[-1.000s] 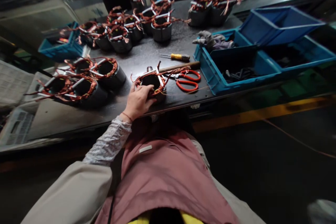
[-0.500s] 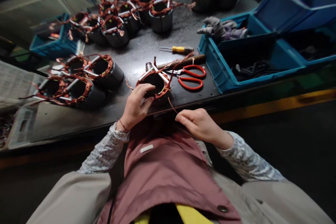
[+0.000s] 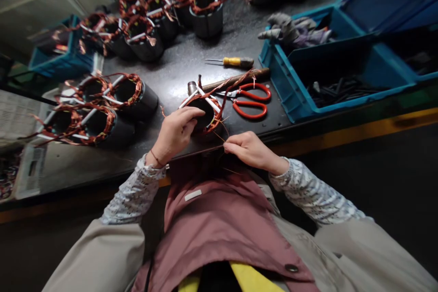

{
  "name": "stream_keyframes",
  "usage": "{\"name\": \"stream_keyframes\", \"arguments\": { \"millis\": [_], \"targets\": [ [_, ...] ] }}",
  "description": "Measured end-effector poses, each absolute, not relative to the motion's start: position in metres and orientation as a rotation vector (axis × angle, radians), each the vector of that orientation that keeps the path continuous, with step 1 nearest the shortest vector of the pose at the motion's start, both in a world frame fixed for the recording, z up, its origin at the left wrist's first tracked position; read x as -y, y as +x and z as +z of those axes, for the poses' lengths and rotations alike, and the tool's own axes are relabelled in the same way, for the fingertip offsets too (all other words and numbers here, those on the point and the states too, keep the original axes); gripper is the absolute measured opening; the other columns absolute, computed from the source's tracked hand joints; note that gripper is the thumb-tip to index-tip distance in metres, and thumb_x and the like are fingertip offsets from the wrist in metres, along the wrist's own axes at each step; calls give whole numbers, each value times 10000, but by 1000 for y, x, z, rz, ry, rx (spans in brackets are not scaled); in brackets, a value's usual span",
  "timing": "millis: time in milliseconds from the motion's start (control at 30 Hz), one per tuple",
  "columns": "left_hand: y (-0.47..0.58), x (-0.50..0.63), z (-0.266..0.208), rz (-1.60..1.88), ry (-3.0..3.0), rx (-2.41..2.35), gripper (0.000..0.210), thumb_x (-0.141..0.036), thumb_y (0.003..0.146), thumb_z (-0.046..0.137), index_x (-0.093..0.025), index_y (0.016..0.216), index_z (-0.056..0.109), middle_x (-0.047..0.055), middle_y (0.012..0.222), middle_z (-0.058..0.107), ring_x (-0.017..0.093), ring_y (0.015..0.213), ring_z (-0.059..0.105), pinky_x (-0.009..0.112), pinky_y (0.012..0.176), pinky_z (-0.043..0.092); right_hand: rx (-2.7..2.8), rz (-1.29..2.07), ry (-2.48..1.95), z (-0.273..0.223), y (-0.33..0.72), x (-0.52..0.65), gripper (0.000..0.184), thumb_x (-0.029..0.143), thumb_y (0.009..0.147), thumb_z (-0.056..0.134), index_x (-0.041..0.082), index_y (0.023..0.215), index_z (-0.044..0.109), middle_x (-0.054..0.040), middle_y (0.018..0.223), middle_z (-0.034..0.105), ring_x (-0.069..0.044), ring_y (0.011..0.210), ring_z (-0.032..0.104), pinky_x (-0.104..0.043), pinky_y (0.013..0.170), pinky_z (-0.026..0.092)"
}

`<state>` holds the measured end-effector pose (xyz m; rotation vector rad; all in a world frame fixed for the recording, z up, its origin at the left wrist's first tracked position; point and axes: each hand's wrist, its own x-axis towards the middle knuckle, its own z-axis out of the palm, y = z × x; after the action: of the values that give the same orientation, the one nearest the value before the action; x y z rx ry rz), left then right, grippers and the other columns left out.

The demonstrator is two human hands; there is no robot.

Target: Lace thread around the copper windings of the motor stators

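Observation:
A motor stator with copper windings (image 3: 218, 121) stands upright at the near edge of the dark bench, white sleeves crossing its top. My left hand (image 3: 174, 132) grips its near left rim, fingers reaching over the opening; the fingertips are partly hidden. On the right, my right hand (image 3: 251, 149) is closed in a pinch on a thin copper-coloured strand (image 3: 219, 137), which runs up to the stator's near side. Just behind the stator lies a hammer (image 3: 219, 84) with a wooden handle. Red-handled scissors (image 3: 253, 102) rest to its right, apart from both hands.
Several wound stators (image 3: 145, 45) stand at the back, and a group of others (image 3: 119, 123) at the left. A yellow-handled screwdriver (image 3: 234, 62) lies beyond the hammer. Blue bins (image 3: 290, 86) hold grey gloves (image 3: 296, 32) and dark parts at right. A smaller blue bin (image 3: 54, 66) stands left.
My right hand has moved left and slightly up, closer to the stator, still pinching the strand. My left hand stays at the rim. Another person's hand at the top has left view.

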<state>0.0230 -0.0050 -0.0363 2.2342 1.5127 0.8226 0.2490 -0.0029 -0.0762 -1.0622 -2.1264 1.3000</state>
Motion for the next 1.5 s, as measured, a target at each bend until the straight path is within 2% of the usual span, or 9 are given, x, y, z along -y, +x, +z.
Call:
{"name": "stream_keyframes", "arguments": {
  "millis": [333,500,633,800,900,1067,1267,1367,1500],
  "targets": [
    [27,-33,-16,-48,2435,-1411,238,-216,859,480,-180,909,709,54,904,730,200,842,661,286,764,490,2009,1321,-1157,-66,220,-4,349,263,874,492,156,545,535,17,472,525,-84,474,461,-218,514,328],
    [18,-14,14,511,2033,-1560,211,-271,878,460,-168,717,549,19,627,560,124,555,497,232,531,402,1581,1730,-1304,-86,258,11,301,413,856,559,162,1006,629,-68,850,720,-106,489,569,-221,447,417],
    [27,17,31,759,1272,-1185,278,-396,880,550,-182,725,466,-34,542,488,60,414,324,178,399,279,1126,1384,-1012,-67,280,24,439,418,856,553,278,1272,539,-51,1011,692,-188,920,668,-328,756,554],
    [70,40,12,925,1333,-993,290,-430,934,505,-181,794,456,56,870,703,65,514,492,172,463,382,1962,1064,-599,-27,278,64,203,220,914,476,222,876,676,-2,598,603,-152,615,587,-352,756,526],
    [89,54,-10,806,1649,-937,290,-387,978,418,-171,802,495,21,730,655,63,516,498,169,511,410,2389,456,-533,-29,275,79,273,75,851,454,179,653,610,-9,532,552,-131,528,494,-318,673,500],
    [92,79,-34,848,1855,-984,244,-263,983,380,-173,790,499,-40,605,535,54,509,464,159,539,388,2031,62,-744,-45,275,64,123,118,875,564,190,898,661,-16,641,628,-143,628,576,-291,723,521],
    [97,88,-45,974,2084,-1014,209,-165,959,397,-166,811,544,-18,675,598,55,529,487,156,536,387,1715,1293,-1133,-46,259,36,582,665,888,457,184,567,530,-3,502,505,-116,464,466,-249,454,390],
    [97,88,-49,974,2284,-990,212,-130,952,398,-162,816,557,-13,668,612,72,555,524,166,546,410,1627,1706,-1082,-40,261,35,505,636,800,613,172,614,539,23,534,498,-93,471,436,-227,457,363],
    [79,80,-49,1107,2446,-1164,132,-189,962,458,-159,996,583,58,904,685,130,826,644,217,753,513,1668,1387,-1067,-21,286,56,317,396,890,594,181,659,567,6,612,539,-121,566,506,-259,561,424]
  ]
}}
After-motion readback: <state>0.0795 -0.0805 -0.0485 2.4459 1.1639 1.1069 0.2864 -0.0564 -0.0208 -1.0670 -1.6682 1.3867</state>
